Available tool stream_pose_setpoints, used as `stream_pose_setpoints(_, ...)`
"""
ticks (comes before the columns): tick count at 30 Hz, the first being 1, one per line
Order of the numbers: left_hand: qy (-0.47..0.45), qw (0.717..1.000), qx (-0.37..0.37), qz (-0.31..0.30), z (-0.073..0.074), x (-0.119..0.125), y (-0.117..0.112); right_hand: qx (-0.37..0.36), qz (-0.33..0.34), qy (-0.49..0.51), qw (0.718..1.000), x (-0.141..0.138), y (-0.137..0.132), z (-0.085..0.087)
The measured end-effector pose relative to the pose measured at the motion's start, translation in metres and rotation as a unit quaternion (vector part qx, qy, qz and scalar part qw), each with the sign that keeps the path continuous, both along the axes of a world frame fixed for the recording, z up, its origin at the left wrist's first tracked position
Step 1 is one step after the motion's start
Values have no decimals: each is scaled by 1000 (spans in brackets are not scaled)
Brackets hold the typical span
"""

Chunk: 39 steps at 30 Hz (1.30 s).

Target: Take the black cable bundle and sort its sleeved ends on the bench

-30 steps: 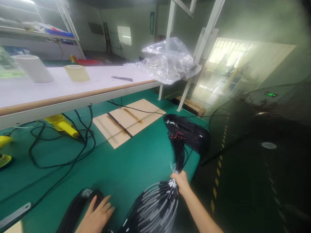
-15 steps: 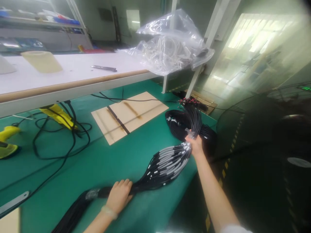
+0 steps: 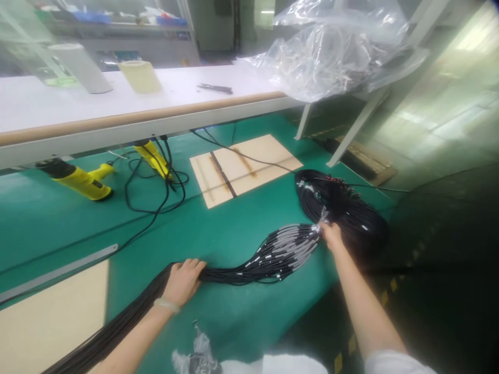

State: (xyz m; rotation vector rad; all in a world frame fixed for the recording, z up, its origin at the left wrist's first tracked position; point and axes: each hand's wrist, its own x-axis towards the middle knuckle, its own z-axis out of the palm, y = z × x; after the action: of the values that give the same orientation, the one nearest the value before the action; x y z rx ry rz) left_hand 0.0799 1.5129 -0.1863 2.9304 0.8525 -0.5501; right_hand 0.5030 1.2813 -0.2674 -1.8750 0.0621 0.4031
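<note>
**Black cable bundle (image 3: 273,258) held taut between both hands**

Left hand (image 3: 183,283) is closed over the black cables, pressing them against the green mat (image 3: 234,306) (a pale band circles that wrist). Right hand (image 3: 331,236) grips the grey-sleeved end of the bundle, right beside a coiled black cable heap (image 3: 343,210). Ahead of the hands lies a plywood board (image 3: 245,169); farther left are two yellow hand tools (image 3: 80,186) (image 3: 152,158) with black cords. A steel ruler (image 3: 58,272) lies left of the left hand. Beyond everything, a clear plastic bag (image 3: 331,52) hangs over a white bench (image 3: 175,85).
</note>
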Motion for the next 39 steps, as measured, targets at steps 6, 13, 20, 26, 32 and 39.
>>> stream_pose_setpoints(6, -8, 1000, 3, -21, -3, 2, 8, -16, -29, -7, 999, 4, 4, 0)
stream_pose_setpoints(13, -22, 995, -52, 80, -3, -17, 22, -68, -44, 10, 997, -19, -9, -5)
stream_pose_setpoints(20, -55, 990, -61, 113, -3, -29, 22, -72, -88, -28, 993, -88, -35, -10)
stream_pose_setpoints(26, -66, 991, -87, 75, 13, -45, 8, -22, -86, -66, 994, -182, -52, -1)
stream_pose_setpoints(32, -51, 989, -137, 23, 25, -70, -28, 70, 176, 48, 981, -322, -19, 20)
stream_pose_setpoints(39, -86, 912, -400, 33, 25, -95, -50, 68, 326, 198, 922, -408, 4, 16)
